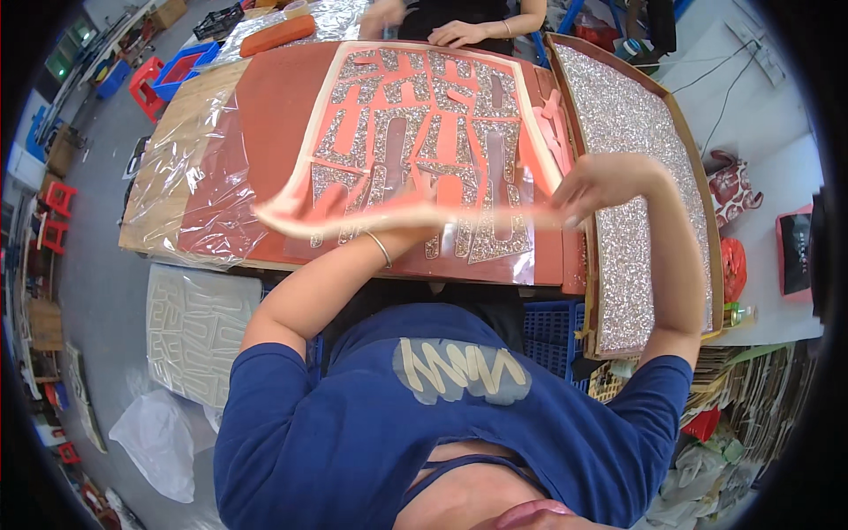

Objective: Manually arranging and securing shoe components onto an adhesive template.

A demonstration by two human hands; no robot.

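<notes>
A pale-edged frame (322, 106) with coral-coloured stencil-like shapes lies over glittery cut panels (389, 132) on the red-brown table. Its near bar is raised toward me and smeared by motion. My right hand (594, 189) has its fingers closed on the near right corner of this frame. My left hand (427, 196) reaches past the near bar, over the panels in the middle. The bar crosses in front of my left wrist, and the fingers are too blurred to read. A bracelet is on that wrist.
A long tray of glittery sheet (632, 115) stands along the right. Clear plastic film (190, 177) covers the table's left part. Across the table, a person's hand (458, 34) rests at the far edge near an orange-red block (277, 35). A white patterned sheet (199, 331) lies lower left.
</notes>
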